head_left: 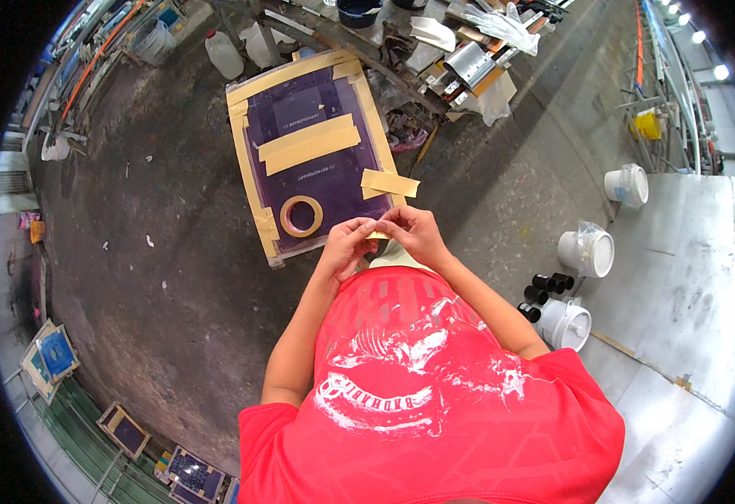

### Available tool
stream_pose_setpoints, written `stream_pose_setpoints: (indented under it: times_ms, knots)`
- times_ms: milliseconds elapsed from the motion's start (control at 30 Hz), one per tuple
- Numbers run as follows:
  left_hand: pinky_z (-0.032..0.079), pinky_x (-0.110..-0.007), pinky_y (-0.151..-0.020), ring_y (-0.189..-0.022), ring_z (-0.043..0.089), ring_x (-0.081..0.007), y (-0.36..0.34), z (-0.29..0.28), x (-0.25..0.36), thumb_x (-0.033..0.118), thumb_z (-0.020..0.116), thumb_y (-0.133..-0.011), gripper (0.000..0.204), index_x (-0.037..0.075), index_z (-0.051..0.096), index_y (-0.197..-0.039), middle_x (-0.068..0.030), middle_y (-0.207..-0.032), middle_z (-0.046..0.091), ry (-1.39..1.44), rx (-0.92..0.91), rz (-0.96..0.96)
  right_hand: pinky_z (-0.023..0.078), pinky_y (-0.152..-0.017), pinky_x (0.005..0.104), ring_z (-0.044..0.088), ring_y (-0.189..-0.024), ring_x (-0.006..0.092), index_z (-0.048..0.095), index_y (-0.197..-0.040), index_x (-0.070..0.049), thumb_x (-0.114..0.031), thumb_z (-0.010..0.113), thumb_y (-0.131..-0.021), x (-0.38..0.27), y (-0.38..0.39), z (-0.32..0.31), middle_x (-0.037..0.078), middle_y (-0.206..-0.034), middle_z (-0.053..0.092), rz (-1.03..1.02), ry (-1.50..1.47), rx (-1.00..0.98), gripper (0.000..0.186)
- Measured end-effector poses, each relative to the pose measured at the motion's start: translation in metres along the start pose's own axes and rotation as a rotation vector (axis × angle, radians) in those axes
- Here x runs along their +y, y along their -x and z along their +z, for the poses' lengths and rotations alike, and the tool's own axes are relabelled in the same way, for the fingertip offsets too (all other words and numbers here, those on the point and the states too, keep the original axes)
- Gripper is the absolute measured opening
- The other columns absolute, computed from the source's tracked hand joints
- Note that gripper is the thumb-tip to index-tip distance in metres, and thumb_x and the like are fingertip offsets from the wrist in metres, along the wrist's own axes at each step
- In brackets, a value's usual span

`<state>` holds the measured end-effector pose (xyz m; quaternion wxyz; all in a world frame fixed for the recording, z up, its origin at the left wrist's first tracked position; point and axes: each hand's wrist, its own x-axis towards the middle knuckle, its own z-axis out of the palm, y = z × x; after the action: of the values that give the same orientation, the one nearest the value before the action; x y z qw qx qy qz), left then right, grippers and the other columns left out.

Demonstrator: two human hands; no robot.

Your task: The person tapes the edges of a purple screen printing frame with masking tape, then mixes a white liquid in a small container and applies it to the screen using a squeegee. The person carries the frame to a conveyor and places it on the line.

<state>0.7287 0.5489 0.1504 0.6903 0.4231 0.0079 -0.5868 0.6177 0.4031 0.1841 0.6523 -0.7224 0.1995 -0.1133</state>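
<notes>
My left hand (350, 247) and my right hand (416, 235) meet in front of my red shirt. Both are closed, thumbs and fingertips together, pinching a small piece of yellow masking tape (376, 236). Just beyond them a screen-printing frame (268, 225) stands tilted, its dark purple mesh edged with tape. Wide tape strips (309, 144) cross the mesh. Another pair of short strips (391, 183) hangs partly over the frame's right edge. A roll of masking tape (285, 220) rests on the mesh at the lower left, close to my left hand.
Behind the frame are plastic jugs (224, 55) and a cluttered rack of tools and scraps (470, 64). At right, white buckets (587, 252) and black cups (538, 293) stand beside a pale metal surface (686, 277). Smaller frames (124, 430) lean at the lower left.
</notes>
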Motion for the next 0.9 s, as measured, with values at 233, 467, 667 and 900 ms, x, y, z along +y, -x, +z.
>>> stream_pose_setpoints:
  times_ms: [233,467,667,900]
  knots:
    - [0.05,-0.023,-0.062,-0.068,0.061,-0.0095,-0.003,0.007,0.003,0.017,0.065,-0.093,0.019,0.0,0.066,-0.101,-0.0035,-0.085,0.067,0.059,0.094,0.086,0.051,-0.066,0.0254,0.063,-0.077,0.0096,0.068,-0.101,0.002,-0.012,0.069,-0.09,0.004,-0.005,0.001,0.006,-0.089,0.07,-0.004,-0.038,0.004,0.018]
    - [0.05,-0.023,-0.063,-0.071,0.061,-0.0103,-0.002,0.009,-0.001,0.019,0.067,-0.092,0.019,0.002,0.067,-0.099,-0.0026,-0.085,0.067,-0.205,0.2,0.222,0.053,-0.069,0.0247,0.064,-0.077,0.011,0.066,-0.105,0.003,-0.015,0.074,-0.087,0.015,-0.005,-0.001,0.007,-0.092,0.069,0.469,-0.515,-0.017,0.027]
    - [0.05,-0.025,-0.064,-0.069,0.06,-0.0118,-0.012,-0.002,-0.008,0.014,0.064,-0.092,0.011,0.005,0.067,-0.098,-0.0014,-0.081,0.064,0.189,0.317,0.293,0.05,-0.066,0.0223,0.062,-0.072,0.0077,0.069,-0.094,0.003,-0.009,0.07,-0.088,0.005,-0.012,0.009,0.004,-0.082,0.07,0.116,-0.421,0.096,0.013]
    - [0.051,-0.025,-0.066,-0.074,0.063,-0.0116,0.015,-0.057,0.023,0.02,0.067,-0.093,0.016,0.006,0.066,-0.1,-0.0015,-0.086,0.066,0.054,0.598,0.463,0.048,-0.062,0.0234,0.059,-0.07,0.0075,0.07,-0.103,0.002,-0.013,0.066,-0.091,0.027,-0.087,-0.087,0.003,-0.085,0.07,0.057,-0.262,0.597,0.02]
